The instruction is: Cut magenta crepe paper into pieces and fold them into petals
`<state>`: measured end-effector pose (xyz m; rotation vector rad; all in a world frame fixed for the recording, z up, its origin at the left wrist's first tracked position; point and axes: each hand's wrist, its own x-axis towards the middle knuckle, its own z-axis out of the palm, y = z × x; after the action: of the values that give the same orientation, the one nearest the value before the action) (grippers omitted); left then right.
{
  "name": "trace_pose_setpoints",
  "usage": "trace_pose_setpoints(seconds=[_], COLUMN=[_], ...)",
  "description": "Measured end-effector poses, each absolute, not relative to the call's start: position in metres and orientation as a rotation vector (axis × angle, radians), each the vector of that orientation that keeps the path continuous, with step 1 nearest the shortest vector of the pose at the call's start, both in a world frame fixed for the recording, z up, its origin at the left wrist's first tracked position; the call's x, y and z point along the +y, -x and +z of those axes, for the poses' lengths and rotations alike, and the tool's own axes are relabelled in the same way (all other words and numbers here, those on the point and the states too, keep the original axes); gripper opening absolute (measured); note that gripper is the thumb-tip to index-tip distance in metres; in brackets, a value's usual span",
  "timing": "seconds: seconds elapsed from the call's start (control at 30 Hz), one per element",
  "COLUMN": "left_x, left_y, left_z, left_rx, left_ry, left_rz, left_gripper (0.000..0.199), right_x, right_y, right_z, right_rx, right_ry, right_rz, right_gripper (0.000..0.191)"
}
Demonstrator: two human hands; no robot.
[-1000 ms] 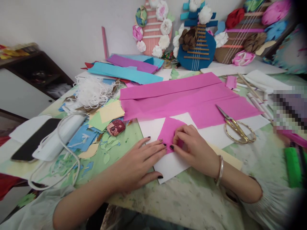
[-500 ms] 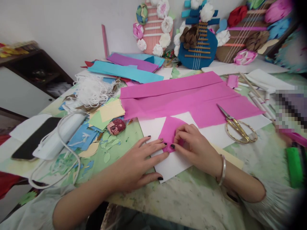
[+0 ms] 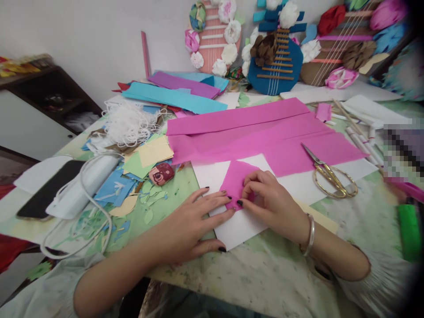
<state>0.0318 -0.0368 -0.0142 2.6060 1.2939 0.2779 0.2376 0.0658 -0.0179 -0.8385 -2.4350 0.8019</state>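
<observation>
A small piece of pink paper [image 3: 236, 176] lies on a white sheet [image 3: 243, 229] in front of me. My left hand [image 3: 195, 221] rests flat with spread fingers, its fingertips on the lower left edge of the pink piece. My right hand [image 3: 271, 203] pinches at the piece's lower right part, thumb and fingertips together; a silver bracelet is on that wrist. Behind lies a large folded pink sheet [image 3: 238, 137]. Gold-handled scissors [image 3: 326, 174] with their blades together rest partly on it, to the right of my right hand.
Left are white string [image 3: 127, 123], paper scraps, a dark red item [image 3: 161, 173], a phone [image 3: 49, 190] and a white cable. Blue and purple paper lies at the back, below flower-decorated instrument shapes [image 3: 274, 66]. White rolls and a green object [image 3: 409, 229] are on the right.
The view has shifted very slightly. Both hands stay at the pink piece in nearly the same pose.
</observation>
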Motion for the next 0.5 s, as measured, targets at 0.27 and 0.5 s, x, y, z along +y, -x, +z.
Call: trace_pose_setpoints(seconds=[0.27,0.5], left_x=[-0.0373,-0.0374], left_y=[-0.0301,-0.0306], left_z=[-0.0147,-0.0148], left_rx=[1.282,1.286], left_ry=[-2.611,-2.618], left_rz=[0.229,0.263], left_gripper=[0.056,0.055], right_x=[0.0654,0.0653], right_y=[-0.2371,-0.2364], right_z=[-0.0169,-0.0187], right_rx=[-2.441,-2.423], right_ry=[0.864,0.862], right_rz=[0.806,0.798], right_gripper=[0.01,0.009])
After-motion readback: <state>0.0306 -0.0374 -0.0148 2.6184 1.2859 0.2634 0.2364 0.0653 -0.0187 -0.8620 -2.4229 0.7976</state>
